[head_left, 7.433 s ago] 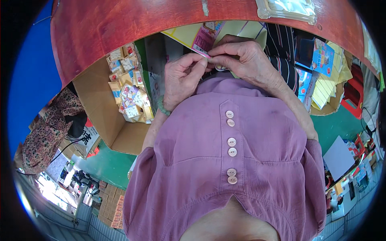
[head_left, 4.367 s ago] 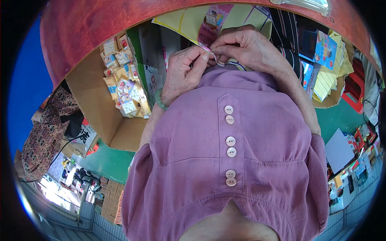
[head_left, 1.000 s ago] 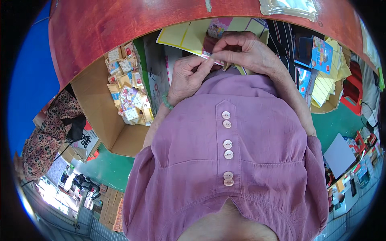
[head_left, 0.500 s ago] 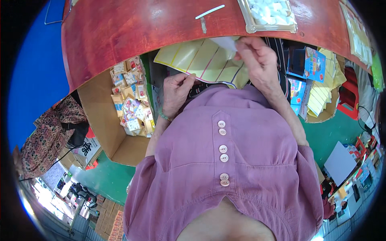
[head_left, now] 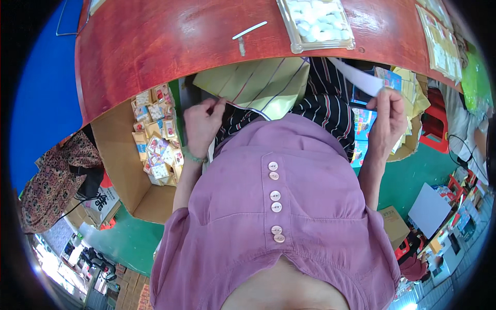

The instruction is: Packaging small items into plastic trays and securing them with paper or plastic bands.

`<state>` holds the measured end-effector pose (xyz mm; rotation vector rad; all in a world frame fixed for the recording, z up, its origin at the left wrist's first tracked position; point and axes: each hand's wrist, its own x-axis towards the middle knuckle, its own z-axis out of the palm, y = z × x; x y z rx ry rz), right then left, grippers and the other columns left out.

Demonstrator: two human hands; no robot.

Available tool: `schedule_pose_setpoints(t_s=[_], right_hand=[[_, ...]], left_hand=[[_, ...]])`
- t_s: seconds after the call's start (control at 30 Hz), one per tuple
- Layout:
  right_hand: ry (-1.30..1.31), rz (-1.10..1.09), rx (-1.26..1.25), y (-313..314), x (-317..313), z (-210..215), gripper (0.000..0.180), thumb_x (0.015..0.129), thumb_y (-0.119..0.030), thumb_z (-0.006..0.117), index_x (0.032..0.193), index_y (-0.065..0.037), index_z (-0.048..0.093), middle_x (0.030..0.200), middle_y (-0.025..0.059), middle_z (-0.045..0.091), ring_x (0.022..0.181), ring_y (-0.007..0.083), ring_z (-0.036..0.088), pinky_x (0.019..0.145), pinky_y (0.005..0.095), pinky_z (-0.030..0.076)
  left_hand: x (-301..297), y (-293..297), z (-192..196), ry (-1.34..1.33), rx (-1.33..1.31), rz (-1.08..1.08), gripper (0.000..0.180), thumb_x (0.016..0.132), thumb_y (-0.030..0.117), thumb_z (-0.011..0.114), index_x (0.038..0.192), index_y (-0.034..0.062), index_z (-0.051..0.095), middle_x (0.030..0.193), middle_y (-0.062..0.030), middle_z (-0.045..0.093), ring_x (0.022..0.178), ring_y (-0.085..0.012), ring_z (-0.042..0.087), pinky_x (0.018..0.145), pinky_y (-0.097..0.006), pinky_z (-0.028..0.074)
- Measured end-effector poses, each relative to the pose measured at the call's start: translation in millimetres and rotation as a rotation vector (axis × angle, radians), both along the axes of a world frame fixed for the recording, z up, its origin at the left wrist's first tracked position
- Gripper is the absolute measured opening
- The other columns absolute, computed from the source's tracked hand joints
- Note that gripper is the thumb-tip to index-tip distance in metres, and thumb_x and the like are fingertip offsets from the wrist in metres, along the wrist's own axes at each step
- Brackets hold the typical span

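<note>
White strip (head_left: 359, 79) has moved right, apparently detached from the yellow sheet (head_left: 258, 82); fingers of the right hand (head_left: 390, 116) pinch the strip, those of the left hand (head_left: 202, 125) the sheet's edge.

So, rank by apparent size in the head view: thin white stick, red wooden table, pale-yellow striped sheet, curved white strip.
1. Red wooden table
2. Pale-yellow striped sheet
3. Curved white strip
4. Thin white stick
</note>
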<state>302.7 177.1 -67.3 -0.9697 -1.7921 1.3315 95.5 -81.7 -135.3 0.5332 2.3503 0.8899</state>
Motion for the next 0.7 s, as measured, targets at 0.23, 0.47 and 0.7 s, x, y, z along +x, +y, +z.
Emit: schedule_pose_setpoints(t_s=[0.23, 0.47, 0.7], right_hand=[[-0.073, 0.293, 0.458, -39, -33, 22, 0.012, 0.078, 0.007, 0.065, 0.08, 0.0, 0.056, 0.074, 0.0069, 0.054, 0.061, 0.0143, 0.051, 0.054, 0.0252, 0.041], [-0.01, 0.707, 0.604, -58, -75, 20, 0.018, 0.07, 0.008, 0.068, 0.077, -0.001, 0.055, 0.072, 0.0085, 0.055, 0.059, 0.0206, 0.054, 0.051, 0.0294, 0.043], [0.07, 0.961, 0.536, -81, -102, 13, 0.017, 0.071, 0.0, 0.07, 0.079, -0.002, 0.056, 0.071, 0.0099, 0.053, 0.058, 0.0256, 0.054, 0.051, 0.0341, 0.043]], left_hand=[[16, 29, 95, -0.44, 0.47, -0.087, 0.017, 0.088, 0.012, 0.062, 0.085, -0.0035, 0.067, 0.076, -0.0044, 0.067, 0.067, -0.0079, 0.06, 0.062, -0.022, 0.048], [27, 42, 96, -0.649, 0.48, -0.007, 0.025, 0.094, 0.019, 0.056, 0.1, -0.0037, 0.064, 0.085, -0.0075, 0.067, 0.077, -0.0106, 0.063, 0.07, -0.023, 0.05], [30, 17, 94, -0.619, 0.566, 0.166, 0.026, 0.094, 0.022, 0.057, 0.091, -0.0025, 0.066, 0.076, -0.0022, 0.064, 0.068, -0.0045, 0.057, 0.062, -0.019, 0.046]])
